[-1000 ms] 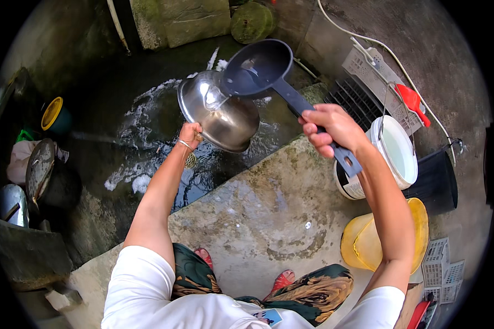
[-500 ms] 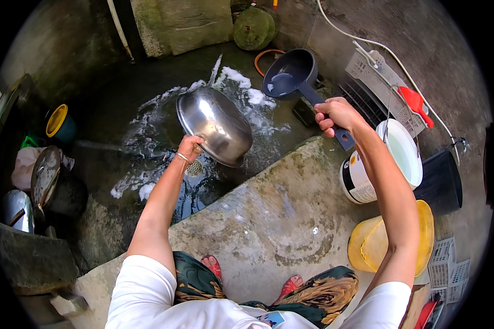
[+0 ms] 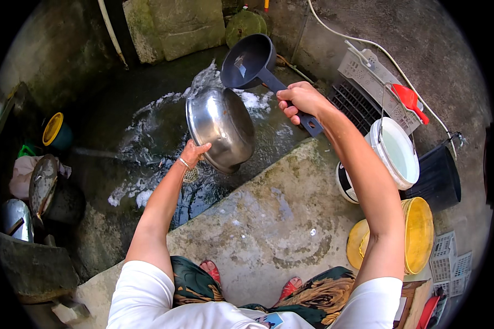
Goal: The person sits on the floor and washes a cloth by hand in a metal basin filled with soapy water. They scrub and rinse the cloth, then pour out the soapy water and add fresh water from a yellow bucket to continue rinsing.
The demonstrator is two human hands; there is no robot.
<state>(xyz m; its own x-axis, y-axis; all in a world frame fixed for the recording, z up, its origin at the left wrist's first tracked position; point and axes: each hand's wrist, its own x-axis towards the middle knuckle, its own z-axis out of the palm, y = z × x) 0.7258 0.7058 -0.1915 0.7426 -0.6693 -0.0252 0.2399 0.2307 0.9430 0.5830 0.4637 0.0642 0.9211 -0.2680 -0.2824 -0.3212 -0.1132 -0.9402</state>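
Bowl's tipped steeper now, steel bowl [image 3: 220, 129] gripped in left hand [image 3: 195, 154], right hand [image 3: 301, 101] fist-tight on dipper [image 3: 248, 61] at 12 o'clock—rinsing step, next needs pouring w/ dipper over bowl.

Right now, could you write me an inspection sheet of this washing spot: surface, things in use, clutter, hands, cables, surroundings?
Surface: wet concrete floor with foam; drier slab in front.
Things in use: steel bowl tilted on edge; dark dipper held above it.
Clutter: white bucket, yellow basins, black bucket, white crates, red scoop, pots at left.
Hands: left hand grips the bowl's rim; right hand grips the dipper's handle.
Cables: white hose along the right wall.
Surroundings: mossy concrete walls.
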